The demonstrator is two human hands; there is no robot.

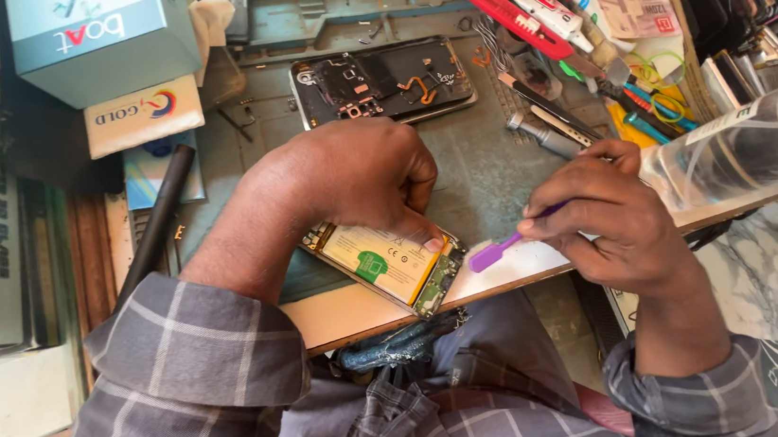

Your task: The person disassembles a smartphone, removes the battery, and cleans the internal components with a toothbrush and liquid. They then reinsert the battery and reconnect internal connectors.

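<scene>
- Yellow-batteried opened smartphone (386,266) is pinned at the bench's near edge by the left hand (348,183), fingers curled over it.
- Purple plastic pry tool (503,247) is pinched in the closed right hand (612,216) — tip just beside the phone.
- Prying judged in hand; a shallow, gentle tip entry is called for next.

A light-blue cardboard box (101,37) stands at the top left, and a flat cream carton with a round coloured emblem (143,114) lies just below, touching it. Top right, a white-and-red squeeze tube (534,0) lies among tools beside a white printed paper packet (639,4). Right, a clear plastic bottle with a white label strip (727,124) lies on its side.
</scene>
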